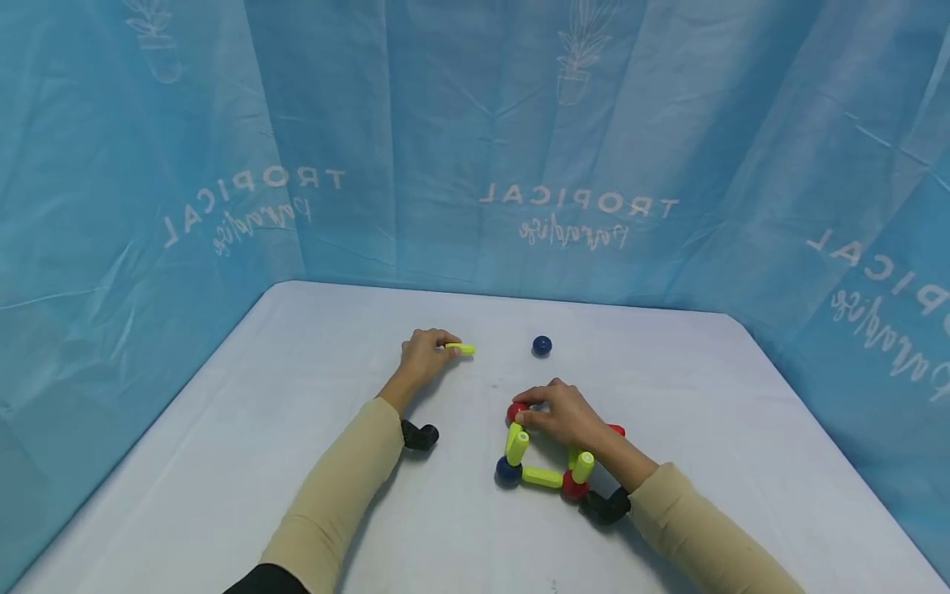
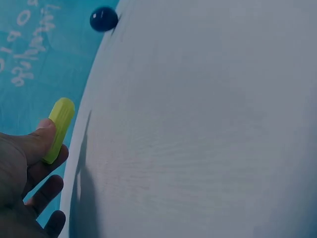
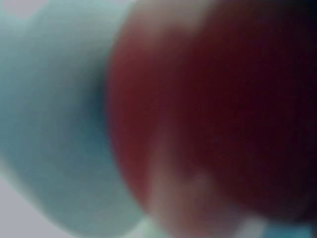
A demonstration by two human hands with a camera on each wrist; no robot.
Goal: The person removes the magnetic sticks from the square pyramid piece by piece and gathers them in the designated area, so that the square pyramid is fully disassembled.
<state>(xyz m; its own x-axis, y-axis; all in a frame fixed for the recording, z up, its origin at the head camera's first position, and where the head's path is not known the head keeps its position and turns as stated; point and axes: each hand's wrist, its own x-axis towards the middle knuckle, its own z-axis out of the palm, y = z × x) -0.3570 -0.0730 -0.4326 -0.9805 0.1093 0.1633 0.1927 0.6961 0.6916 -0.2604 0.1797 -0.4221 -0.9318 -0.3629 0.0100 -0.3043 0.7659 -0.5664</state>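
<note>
My left hand (image 1: 426, 356) pinches a yellow-green rod (image 2: 60, 130) between thumb and finger, above the table on the left. My right hand (image 1: 562, 414) grips a red ball (image 1: 515, 412) at the far left corner of a ball-and-rod frame. Along the near side, a lying rod (image 1: 543, 478) joins a dark blue ball (image 1: 508, 472) to another red ball (image 1: 575, 486). Short rods (image 1: 518, 448) stand up from both. Part of a further red piece (image 1: 616, 430) shows behind the right wrist, which hides the rest. A blurred red surface (image 3: 237, 114) fills much of the right wrist view.
A loose dark blue ball (image 1: 542, 346) lies farther back on the white table (image 1: 356, 330). Blue printed curtains (image 1: 460, 148) hang behind and at both sides. Black wrist cameras (image 1: 420, 436) hang under both wrists, the right one close to the frame's near red ball.
</note>
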